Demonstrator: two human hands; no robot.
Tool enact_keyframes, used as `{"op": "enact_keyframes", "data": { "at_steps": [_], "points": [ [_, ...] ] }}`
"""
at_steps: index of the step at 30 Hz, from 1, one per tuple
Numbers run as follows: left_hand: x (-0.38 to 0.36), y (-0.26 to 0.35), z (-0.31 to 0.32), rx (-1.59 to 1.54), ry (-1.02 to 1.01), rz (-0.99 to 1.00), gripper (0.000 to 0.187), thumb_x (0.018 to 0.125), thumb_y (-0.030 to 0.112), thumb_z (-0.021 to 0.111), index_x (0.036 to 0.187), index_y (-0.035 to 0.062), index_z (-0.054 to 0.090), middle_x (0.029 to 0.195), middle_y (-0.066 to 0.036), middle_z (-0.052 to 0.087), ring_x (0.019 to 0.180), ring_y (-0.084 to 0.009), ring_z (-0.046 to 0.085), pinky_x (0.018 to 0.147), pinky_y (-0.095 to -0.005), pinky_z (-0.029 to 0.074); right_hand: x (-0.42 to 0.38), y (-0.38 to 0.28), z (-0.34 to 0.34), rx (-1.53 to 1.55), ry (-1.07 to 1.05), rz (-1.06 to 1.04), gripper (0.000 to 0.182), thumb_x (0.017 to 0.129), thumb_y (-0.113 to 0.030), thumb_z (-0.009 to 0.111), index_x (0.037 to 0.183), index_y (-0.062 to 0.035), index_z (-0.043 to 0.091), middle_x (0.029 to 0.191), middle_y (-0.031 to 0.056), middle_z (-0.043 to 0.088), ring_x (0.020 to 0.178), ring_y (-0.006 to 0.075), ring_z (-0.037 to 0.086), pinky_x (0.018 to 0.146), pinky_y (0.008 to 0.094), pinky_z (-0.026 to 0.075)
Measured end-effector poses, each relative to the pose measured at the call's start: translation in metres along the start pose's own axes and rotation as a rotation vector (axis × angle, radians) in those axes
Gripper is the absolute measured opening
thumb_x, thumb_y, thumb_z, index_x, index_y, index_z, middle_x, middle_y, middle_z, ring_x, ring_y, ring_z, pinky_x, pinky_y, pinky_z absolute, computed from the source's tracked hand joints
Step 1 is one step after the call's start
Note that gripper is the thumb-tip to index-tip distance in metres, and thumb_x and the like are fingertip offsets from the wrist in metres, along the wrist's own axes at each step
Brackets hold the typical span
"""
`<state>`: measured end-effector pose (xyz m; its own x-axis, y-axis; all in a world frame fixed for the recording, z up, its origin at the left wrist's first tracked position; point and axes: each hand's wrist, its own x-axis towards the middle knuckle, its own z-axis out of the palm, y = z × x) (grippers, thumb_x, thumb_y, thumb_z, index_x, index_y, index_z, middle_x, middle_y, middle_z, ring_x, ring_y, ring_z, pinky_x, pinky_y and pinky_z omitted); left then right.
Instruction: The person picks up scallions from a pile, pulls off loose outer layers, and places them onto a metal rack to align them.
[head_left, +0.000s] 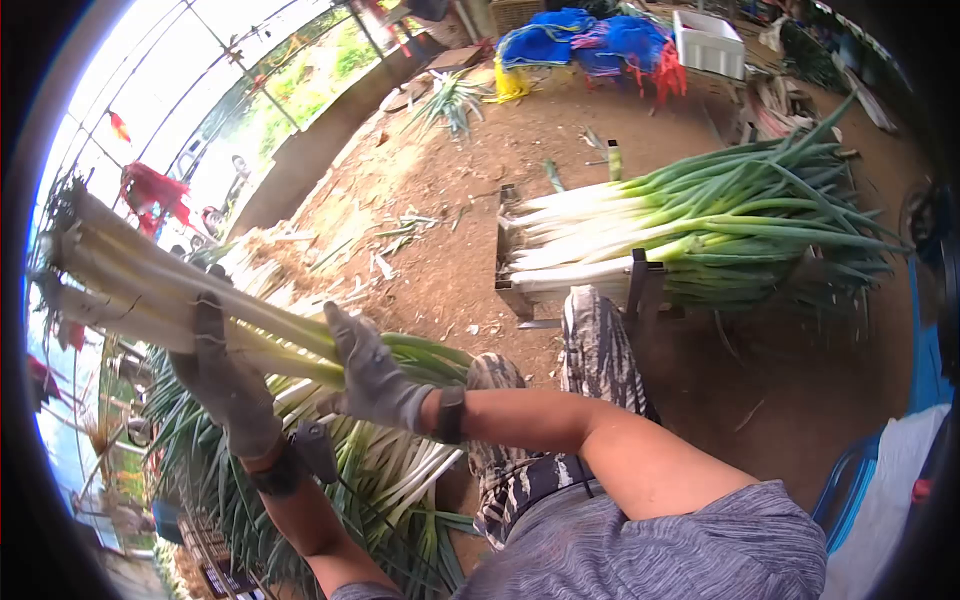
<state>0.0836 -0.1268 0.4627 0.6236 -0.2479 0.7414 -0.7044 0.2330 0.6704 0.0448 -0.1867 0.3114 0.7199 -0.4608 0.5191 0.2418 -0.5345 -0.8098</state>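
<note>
A bunch of long green onions (190,285) is held up at the left, tilted, with its roots toward the upper left and its green leaves toward my lap. My left hand (225,390), in a grey glove, grips the white stalks from below. Farther along toward the leaves, my right hand (370,370), also gloved, is wrapped around the same bunch. Beneath both hands lies a large pile of green onions (390,470). To the right, a thick stack of green onions (690,220) rests in a metal frame (510,290), white ends lined up against its left side.
Loose leaves and peelings (405,230) are scattered on the dirt floor (360,180). At the back are blue mesh bags (560,40) and a white foam box (708,45). A blue chair (850,480) with a white sack (890,490) stands at the lower right.
</note>
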Motion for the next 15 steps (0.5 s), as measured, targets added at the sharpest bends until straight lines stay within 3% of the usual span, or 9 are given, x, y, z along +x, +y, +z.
{"op": "enact_keyframes", "data": {
  "at_steps": [3,8,11,14,15],
  "points": [
    [-0.008,0.016,0.020,0.047,0.084,0.033,0.058,0.087,0.025,0.065,0.126,-0.0118,0.041,0.114,-0.021,0.055,0.105,-0.0271,0.056,0.090,-0.0370,0.048,0.015,-0.004,0.011,0.231,0.121,0.035,0.107,0.067,-0.020,0.081,0.144,0.0010,0.011,0.134,0.0246,0.037,0.127,0.0412,0.035,0.111,0.0489,0.023],
    [-0.013,0.027,0.015,0.066,0.219,0.090,0.056,0.086,0.026,0.066,0.123,-0.0101,0.045,0.109,-0.020,0.058,0.101,-0.0251,0.059,0.092,-0.0352,0.048,0.044,-0.026,0.017,0.298,0.332,-0.169,0.101,0.062,-0.010,0.077,0.142,0.0001,0.017,0.129,0.0234,0.041,0.120,0.0414,0.040,0.109,0.0478,0.026],
    [-0.018,0.026,0.004,0.025,0.284,0.136,0.055,0.085,0.027,0.066,0.122,-0.0091,0.046,0.109,-0.019,0.058,0.100,-0.0247,0.059,0.093,-0.0348,0.048,0.073,-0.041,0.009,0.256,0.394,-0.431,0.102,0.058,-0.010,0.075,0.142,-0.0013,0.018,0.123,0.0208,0.043,0.115,0.0384,0.044,0.108,0.0510,0.026],
    [-0.023,0.026,-0.008,-0.062,0.358,0.196,0.054,0.085,0.027,0.066,0.121,-0.0080,0.047,0.108,-0.019,0.059,0.100,-0.0244,0.060,0.094,-0.0343,0.047,0.095,-0.067,-0.039,0.131,0.306,-0.662,0.098,0.060,-0.013,0.072,0.141,0.0011,0.020,0.117,0.0188,0.044,0.110,0.0360,0.046,0.106,0.0558,0.026],
    [-0.025,0.025,-0.010,-0.107,0.380,0.215,0.053,0.085,0.028,0.066,0.120,-0.0077,0.047,0.108,-0.018,0.059,0.100,-0.0242,0.060,0.094,-0.0342,0.047,0.105,-0.070,-0.047,-0.016,0.466,-0.787,0.092,0.064,-0.018,0.067,0.140,0.0038,0.020,0.114,0.0179,0.043,0.108,0.0351,0.046,0.103,0.0619,0.025]
  ]
}}
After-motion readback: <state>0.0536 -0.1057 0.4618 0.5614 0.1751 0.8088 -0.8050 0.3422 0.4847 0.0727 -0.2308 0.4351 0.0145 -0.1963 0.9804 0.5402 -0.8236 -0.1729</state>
